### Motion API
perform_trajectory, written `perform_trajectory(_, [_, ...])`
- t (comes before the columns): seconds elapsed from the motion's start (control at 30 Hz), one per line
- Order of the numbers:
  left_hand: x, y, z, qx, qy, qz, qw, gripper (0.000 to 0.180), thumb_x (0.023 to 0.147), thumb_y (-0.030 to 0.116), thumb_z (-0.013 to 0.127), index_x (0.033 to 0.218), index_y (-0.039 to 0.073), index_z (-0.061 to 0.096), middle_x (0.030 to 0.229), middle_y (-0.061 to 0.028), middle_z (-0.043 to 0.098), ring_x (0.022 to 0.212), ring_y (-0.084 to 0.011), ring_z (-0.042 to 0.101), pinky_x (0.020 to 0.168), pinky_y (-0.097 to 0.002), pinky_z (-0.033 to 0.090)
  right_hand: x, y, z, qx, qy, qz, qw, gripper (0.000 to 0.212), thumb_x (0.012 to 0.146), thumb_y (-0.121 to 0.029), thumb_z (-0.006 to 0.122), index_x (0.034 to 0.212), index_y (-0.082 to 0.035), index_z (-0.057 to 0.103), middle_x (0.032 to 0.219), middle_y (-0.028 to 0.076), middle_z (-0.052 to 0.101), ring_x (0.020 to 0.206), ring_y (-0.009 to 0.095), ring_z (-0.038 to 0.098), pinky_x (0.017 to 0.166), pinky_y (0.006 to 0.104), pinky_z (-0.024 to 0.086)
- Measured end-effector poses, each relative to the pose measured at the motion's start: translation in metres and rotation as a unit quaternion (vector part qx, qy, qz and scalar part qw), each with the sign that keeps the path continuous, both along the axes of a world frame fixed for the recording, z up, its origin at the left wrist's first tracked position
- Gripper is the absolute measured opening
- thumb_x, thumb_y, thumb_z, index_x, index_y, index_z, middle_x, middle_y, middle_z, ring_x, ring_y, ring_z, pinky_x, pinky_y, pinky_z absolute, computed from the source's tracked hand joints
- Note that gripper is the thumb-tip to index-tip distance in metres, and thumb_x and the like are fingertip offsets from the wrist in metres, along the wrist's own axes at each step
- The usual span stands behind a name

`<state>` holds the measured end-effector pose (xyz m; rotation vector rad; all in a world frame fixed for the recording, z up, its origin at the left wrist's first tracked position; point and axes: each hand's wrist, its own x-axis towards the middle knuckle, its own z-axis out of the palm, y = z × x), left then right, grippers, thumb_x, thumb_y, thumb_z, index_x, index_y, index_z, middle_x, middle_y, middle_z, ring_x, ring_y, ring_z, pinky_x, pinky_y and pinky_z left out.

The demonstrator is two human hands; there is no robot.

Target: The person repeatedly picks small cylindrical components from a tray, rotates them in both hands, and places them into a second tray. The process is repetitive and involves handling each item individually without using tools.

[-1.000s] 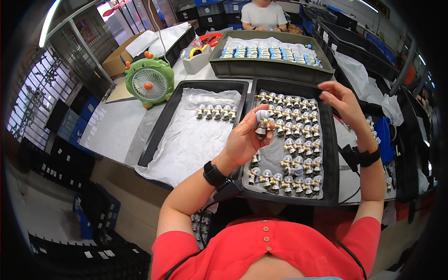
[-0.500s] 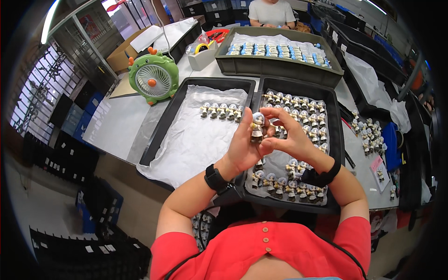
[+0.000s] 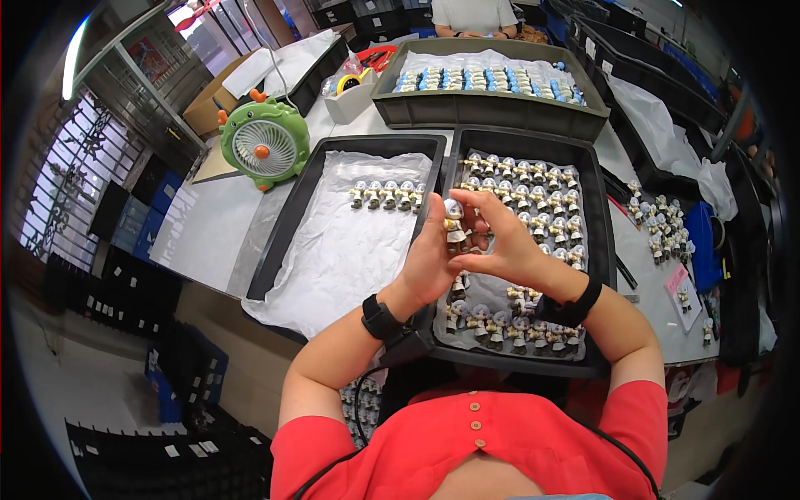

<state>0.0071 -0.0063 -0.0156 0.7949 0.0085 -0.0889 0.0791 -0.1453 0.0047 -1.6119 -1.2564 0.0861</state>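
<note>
A small figurine (image 3: 455, 227) with pale hair and a white and gold outfit is upright between my hands, above the gap between two black trays. My left hand (image 3: 427, 260) holds it from the left, the thumb along its side. My right hand (image 3: 504, 242) curls round from the right, index finger at the figurine's head and thumb near its base. The left black tray (image 3: 321, 250), lined with white paper, carries a short row of matching figurines (image 3: 390, 194). Many more figurines (image 3: 517, 332) stand in rows in the right black tray (image 3: 607, 250), partly hidden by my right arm.
Behind the trays stands a large olive bin (image 3: 492, 110) of blue and white figurines. A green fan (image 3: 265, 142) is at the left, beside a white box (image 3: 350, 104) with tape. Loose figurines (image 3: 662, 225) and a blue holder (image 3: 707, 250) are at the right. Another person (image 3: 473, 17) sits beyond.
The view has shifted slightly. Both hands stay round the figurine, which has turned a little, and the right hand's fingers look somewhat more spread around it.
</note>
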Motion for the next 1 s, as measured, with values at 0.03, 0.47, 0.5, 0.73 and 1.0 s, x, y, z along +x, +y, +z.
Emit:
perform_trajectory(0.03, [0.0, -0.001, 0.0, 0.008, -0.007, -0.004, 1.0, 0.07, 0.087, 0.068, 0.028, 0.114, 0.007, 0.048, 0.099, -0.0045, 0.055, 0.083, -0.0168, 0.057, 0.072, -0.0302, 0.049, 0.0, 0.0, -0.001, -0.002, -0.003, 0.0, 1.0, 0.075, 0.063, -0.015, 0.08, 0.127, -0.006, 0.043, 0.108, 0.009, 0.049, 0.099, 0.02, 0.053, 0.085, 0.0306, 0.045])
perform_trajectory(0.47, [-0.003, -0.006, 0.012, 0.044, -0.034, 0.002, 0.998, 0.061, 0.091, 0.059, 0.03, 0.122, 0.008, 0.044, 0.102, -0.0025, 0.051, 0.084, -0.0132, 0.055, 0.07, -0.027, 0.048, 0.0, 0.0, -0.005, 0.03, 0.008, -0.013, 0.999, 0.076, 0.06, -0.007, 0.079, 0.127, -0.008, 0.043, 0.109, 0.008, 0.047, 0.102, 0.022, 0.052, 0.087, 0.0318, 0.047])
perform_trajectory(0.5, [-0.003, -0.006, 0.012, 0.042, -0.035, 0.005, 0.998, 0.059, 0.092, 0.058, 0.031, 0.122, 0.008, 0.044, 0.102, -0.0024, 0.051, 0.084, -0.0134, 0.055, 0.069, -0.027, 0.048, 0.001, 0.0, -0.006, 0.036, -0.022, -0.023, 0.999, 0.077, 0.059, -0.007, 0.079, 0.127, -0.008, 0.043, 0.109, 0.008, 0.048, 0.104, 0.023, 0.05, 0.087, 0.0324, 0.047])
perform_trajectory(0.73, [-0.004, -0.001, 0.014, 0.061, -0.071, 0.028, 0.995, 0.051, 0.097, 0.044, 0.035, 0.131, 0.007, 0.04, 0.106, -0.0049, 0.053, 0.085, -0.0151, 0.056, 0.067, -0.0277, 0.049, 0.004, 0.002, -0.002, 0.074, -0.196, -0.084, 0.974, 0.085, 0.056, -0.012, 0.08, 0.131, -0.008, 0.041, 0.112, 0.01, 0.05, 0.11, 0.03, 0.043, 0.092, 0.0388, 0.041])
perform_trajectory(1.0, [-0.005, -0.003, 0.015, 0.027, -0.069, 0.038, 0.997, 0.046, 0.099, 0.036, 0.032, 0.132, 0.005, 0.038, 0.109, -0.009, 0.056, 0.086, -0.0176, 0.059, 0.075, -0.0304, 0.05, 0.004, 0.002, -0.006, 0.085, -0.141, -0.058, 0.985, 0.083, 0.062, -0.019, 0.08, 0.133, -0.006, 0.038, 0.121, 0.013, 0.045, 0.113, 0.03, 0.043, 0.092, 0.0392, 0.041])
